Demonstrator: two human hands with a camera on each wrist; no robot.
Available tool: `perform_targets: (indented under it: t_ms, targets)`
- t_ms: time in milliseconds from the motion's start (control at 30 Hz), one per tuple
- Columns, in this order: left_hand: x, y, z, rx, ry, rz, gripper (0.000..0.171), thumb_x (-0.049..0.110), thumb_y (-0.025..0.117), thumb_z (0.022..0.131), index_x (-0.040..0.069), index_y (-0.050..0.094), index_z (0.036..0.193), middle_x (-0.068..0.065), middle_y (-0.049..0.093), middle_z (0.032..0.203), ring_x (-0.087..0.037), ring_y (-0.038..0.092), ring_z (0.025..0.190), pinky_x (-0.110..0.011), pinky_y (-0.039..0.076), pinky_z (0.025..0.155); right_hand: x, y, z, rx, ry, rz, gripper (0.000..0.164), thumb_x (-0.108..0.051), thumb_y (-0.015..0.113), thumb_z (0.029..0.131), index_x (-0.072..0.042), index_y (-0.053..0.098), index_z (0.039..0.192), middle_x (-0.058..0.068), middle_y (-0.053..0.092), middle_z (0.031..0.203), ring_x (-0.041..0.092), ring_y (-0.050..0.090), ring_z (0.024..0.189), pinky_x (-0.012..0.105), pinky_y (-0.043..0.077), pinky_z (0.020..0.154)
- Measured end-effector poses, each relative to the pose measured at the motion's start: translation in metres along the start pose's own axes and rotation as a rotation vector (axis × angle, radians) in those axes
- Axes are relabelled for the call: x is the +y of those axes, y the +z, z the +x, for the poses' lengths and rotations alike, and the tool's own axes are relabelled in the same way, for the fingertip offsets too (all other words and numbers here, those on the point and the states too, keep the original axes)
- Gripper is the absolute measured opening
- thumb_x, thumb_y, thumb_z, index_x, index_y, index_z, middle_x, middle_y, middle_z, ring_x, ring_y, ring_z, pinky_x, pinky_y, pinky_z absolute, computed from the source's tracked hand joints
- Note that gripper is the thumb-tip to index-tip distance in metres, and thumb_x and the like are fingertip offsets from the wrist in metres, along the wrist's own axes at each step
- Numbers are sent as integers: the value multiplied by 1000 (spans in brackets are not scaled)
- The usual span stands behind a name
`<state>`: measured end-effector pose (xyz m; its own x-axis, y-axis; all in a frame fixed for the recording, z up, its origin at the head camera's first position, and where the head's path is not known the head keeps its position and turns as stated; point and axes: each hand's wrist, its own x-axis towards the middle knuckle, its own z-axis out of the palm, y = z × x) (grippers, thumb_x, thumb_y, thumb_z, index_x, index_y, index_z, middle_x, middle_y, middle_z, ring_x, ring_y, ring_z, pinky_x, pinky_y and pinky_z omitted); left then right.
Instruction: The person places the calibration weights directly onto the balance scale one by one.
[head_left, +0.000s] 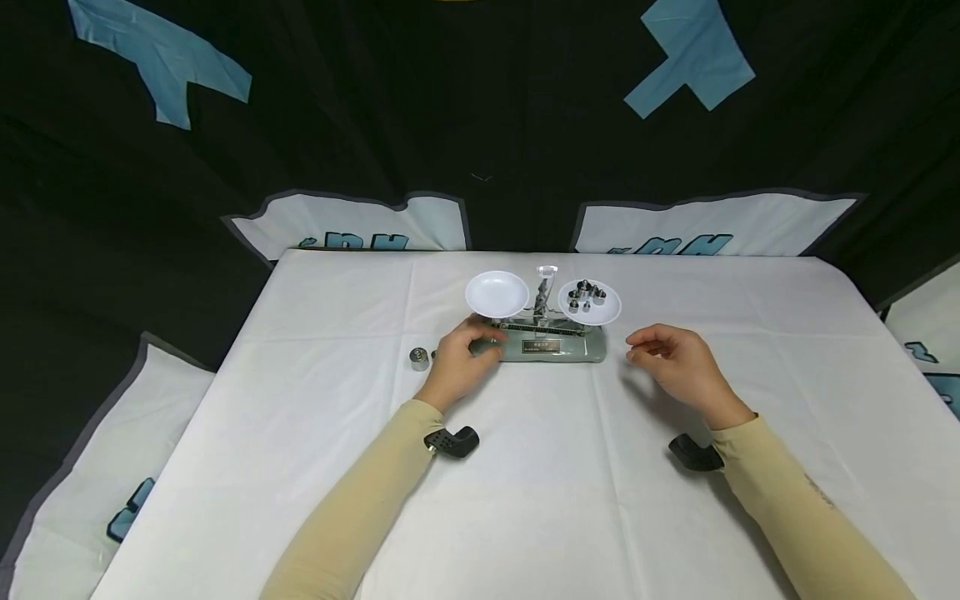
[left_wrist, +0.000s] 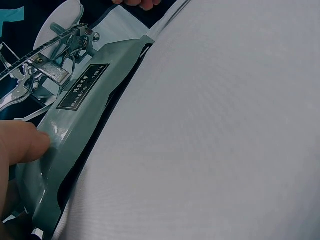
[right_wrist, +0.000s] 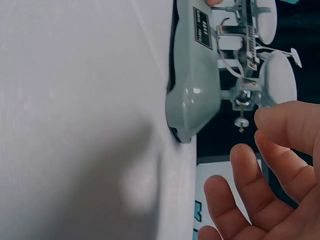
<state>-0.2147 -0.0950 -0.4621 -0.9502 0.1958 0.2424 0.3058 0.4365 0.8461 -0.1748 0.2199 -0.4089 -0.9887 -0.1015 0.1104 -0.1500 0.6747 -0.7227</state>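
Metal weight [head_left: 419,359] stands on the tablecloth [head_left: 525,500], off the balance's left end; something small beside it is mostly behind the left hand, can't tell what. Left hand [head_left: 459,354] grips that end of the balance [head_left: 577,352]: thumb on the front face, other fingers over the top edge. Left pan [head_left: 497,295] sits above the same end, nothing on it. Beam [head_left: 547,328] crosses the middle of the balance, behind the nameplate [head_left: 541,346].

Right pan [head_left: 610,310] sits over the balance's right end, carrying a cluster of small weights [head_left: 583,287]. Right hand [head_left: 678,367] hangs just right of the balance, apart from it: fingers loosely bent, thumb near index, nothing visible in them; can't tell if the tips meet.

Key relation, as I read it: balance's long axis runs left-right across the person's front, so its right end and the adjusting knob [right_wrist: 241,122] on the beam end lie leftward of the right fingertips, right pan left and farther back. Right hand is nearer to all three.
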Motion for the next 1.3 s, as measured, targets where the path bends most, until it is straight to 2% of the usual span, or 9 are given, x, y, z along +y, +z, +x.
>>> perform_targets:
  t_ms: [133, 200, 300, 433, 800, 1167, 1300]
  targets:
    - [1, 1, 0, -5, -2, -4, 16, 10, 70, 83, 11, 73, 99, -4, 64, 126, -19, 47, 136, -34, 36, 116, 1, 6, 2, -4, 4, 4, 20, -8, 67, 87, 0, 70, 105, 17, 72, 102, 23, 62, 96, 39, 51, 89]
    - [1, 1, 0, -6, -5, -6, 16, 10, 70, 83, 11, 73, 99, -4, 65, 126, -19, 47, 136, -33, 36, 116, 1, 9, 3, -16, 12, 18, 22, -9, 68, 87, 0, 69, 107, 19, 71, 107, 31, 61, 105, 49, 48, 96]
    - [1, 0, 0, -3, -9, -7, 16, 10, 70, 83, 10, 73, 99, -5, 65, 126, -19, 46, 138, -33, 35, 117, -1, 14, 5, -37, 39, 45, 25, -9, 68, 87, 0, 68, 111, 20, 68, 116, 37, 55, 119, 56, 41, 106]
    - [1, -2, 0, 2, -6, -1, 17, 10, 69, 83, 9, 73, 100, -5, 65, 126, -20, 44, 139, -33, 33, 118, -3, 21, 10, -51, 64, 76, 28, -8, 68, 86, -1, 68, 113, 20, 65, 124, 39, 50, 129, 55, 38, 111]
    - [0, 0, 0, 2, -9, -2, 18, 11, 68, 83, 8, 73, 100, -7, 65, 128, -24, 41, 141, -36, 30, 120, -4, 36, 14, -66, 112, 116, 29, -7, 69, 83, 1, 70, 111, 23, 55, 137, 40, 45, 135, 50, 37, 114]
    - [2, 0, 0, 7, -3, 2, 16, 10, 69, 84, 9, 73, 99, -7, 66, 125, -22, 44, 139, -34, 33, 118, -9, 49, 20, -11, 50, 147, 25, -3, 70, 81, 1, 71, 106, 21, 66, 122, 37, 54, 127, 49, 42, 111]
    - [1, 0, 1, 12, 8, 3, 16, 10, 69, 84, 8, 73, 99, -7, 67, 121, -22, 44, 139, -33, 33, 118, -10, 53, 23, 2, 51, 171, 24, -2, 70, 81, 2, 71, 104, 20, 67, 121, 36, 54, 127, 48, 41, 112]
